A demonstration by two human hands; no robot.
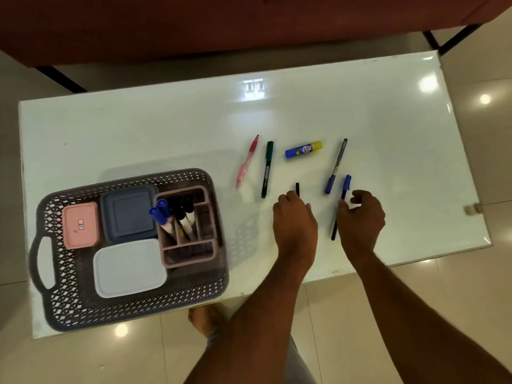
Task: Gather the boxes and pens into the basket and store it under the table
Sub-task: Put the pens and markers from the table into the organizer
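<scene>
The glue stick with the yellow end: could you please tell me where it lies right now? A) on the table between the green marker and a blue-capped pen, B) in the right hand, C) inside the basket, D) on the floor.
A: the glue stick lies on the white table, with the green marker to one side and a blue-capped pen to the other, outside the basket.

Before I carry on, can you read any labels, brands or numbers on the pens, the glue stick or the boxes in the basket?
No text is readable.
Glue stick: round printed logo, too blurred to read.
Green marker: print along the barrel, too small to read.
Pink box: small red-bordered sticker on the lid, characters unreadable.
Other pens and boxes: no visible text.
</scene>
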